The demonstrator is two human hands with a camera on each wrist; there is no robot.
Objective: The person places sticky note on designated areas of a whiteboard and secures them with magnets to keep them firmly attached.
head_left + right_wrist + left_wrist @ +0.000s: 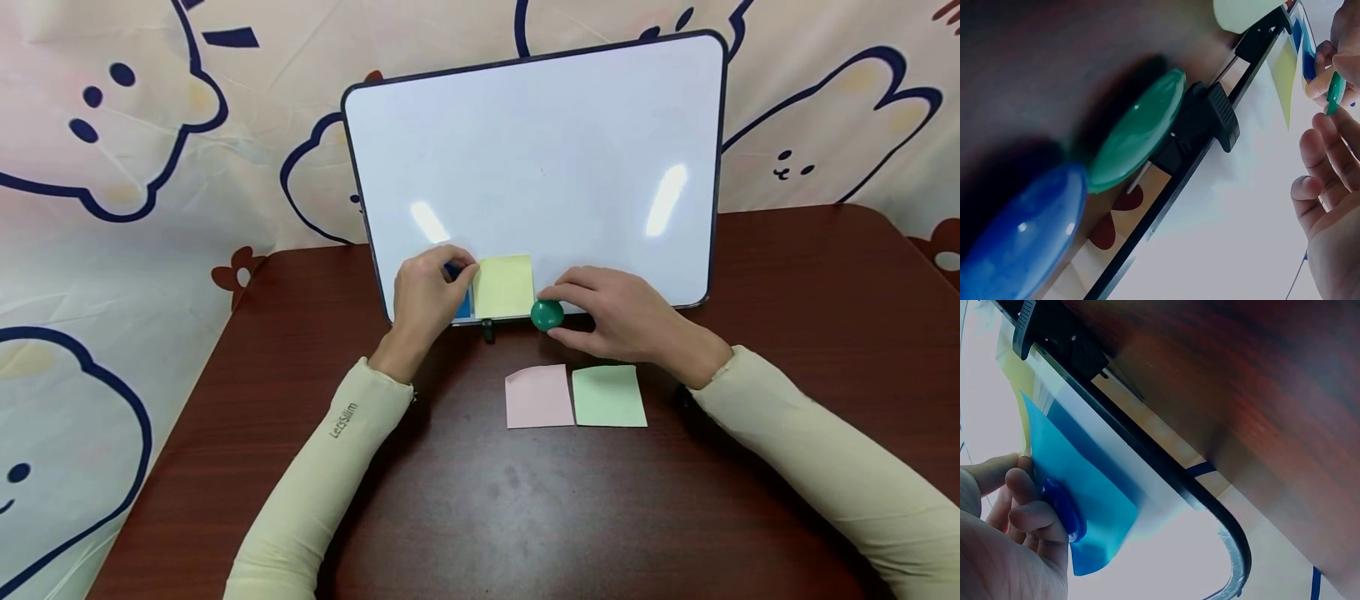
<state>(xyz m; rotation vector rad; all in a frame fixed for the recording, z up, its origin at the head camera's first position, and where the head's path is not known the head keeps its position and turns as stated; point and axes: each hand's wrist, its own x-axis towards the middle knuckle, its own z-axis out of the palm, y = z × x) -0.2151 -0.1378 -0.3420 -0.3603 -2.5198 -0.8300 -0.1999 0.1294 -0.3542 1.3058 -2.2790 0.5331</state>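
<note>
A yellow sticky note (504,286) stands against the lower part of the whiteboard (540,167). My left hand (429,287) pinches its left edge between thumb and index finger. Just left of it is a blue sticky note (1097,487) with a round blue magnet (1063,509) on it, mostly hidden behind that hand in the head view. Between the thumb and fingers of my right hand (618,315) is a round green magnet (547,315), held by the yellow note's lower right corner.
Pink (538,397) and light green (609,396) sticky notes lie side by side on the brown table (465,517). Black clips (488,331) support the board's lower edge. The right wrist view shows another green magnet (1138,131) and a blue magnet (1025,234) close by.
</note>
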